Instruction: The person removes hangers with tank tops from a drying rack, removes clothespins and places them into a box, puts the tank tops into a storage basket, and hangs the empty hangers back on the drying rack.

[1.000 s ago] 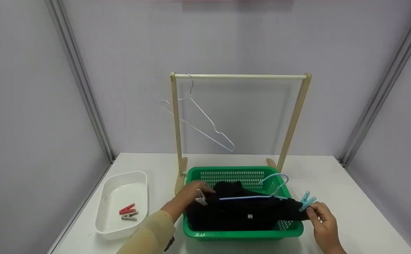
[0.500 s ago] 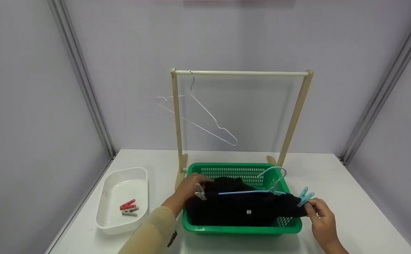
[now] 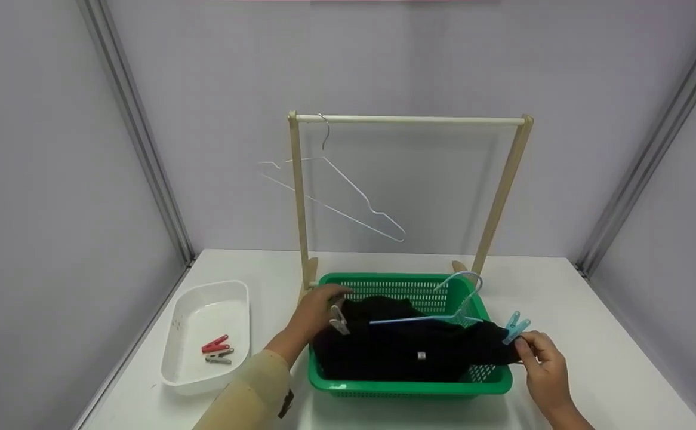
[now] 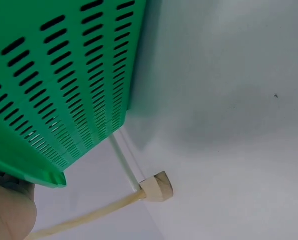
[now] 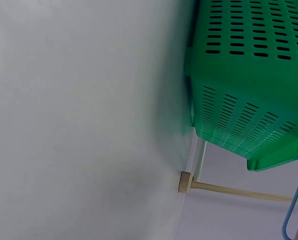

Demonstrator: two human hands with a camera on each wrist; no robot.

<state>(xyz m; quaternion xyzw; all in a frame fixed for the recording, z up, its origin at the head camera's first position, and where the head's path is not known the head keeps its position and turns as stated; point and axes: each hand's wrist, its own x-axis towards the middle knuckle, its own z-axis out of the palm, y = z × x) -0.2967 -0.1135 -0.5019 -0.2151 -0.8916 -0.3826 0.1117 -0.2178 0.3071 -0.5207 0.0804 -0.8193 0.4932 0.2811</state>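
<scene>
Beyond the fingers of both the left hand (image 3: 318, 307) and the right hand (image 3: 545, 370), we see a pale grey back wall (image 3: 360, 60), with 2 side walls meeting it at metal strips (image 3: 646, 143). The white surface (image 3: 599, 334) spreads below the fingers and out to either side of them; both wrist views show it smooth, with soft shadow beside the basket. Just ahead of the fingers we find a wooden rack (image 3: 410, 120) standing upright, its 2 posts joined by a light crossbar. Between the 2 hands sits a green basket (image 3: 410, 388) with slotted sides. Well to the left of the left fingers lies a shallow white tray (image 3: 211, 322).

Between the fingers, in the basket, is the black garment (image 3: 396, 358), its right end passing over the rim. The right fingers pinch that end; we cannot tell whether the left fingers grip or only touch the cloth. A white hanger (image 3: 346, 180) hangs from the crossbar beyond the left fingers, and a blue hanger (image 3: 407, 320) lies on the garment between the hands. Close to the right fingertips is a light-blue clip (image 3: 516, 328); beside the left fingers, a grey clip (image 3: 339, 322). In the tray we count 2 clips (image 3: 215, 344), 1 red and 1 grey.
</scene>
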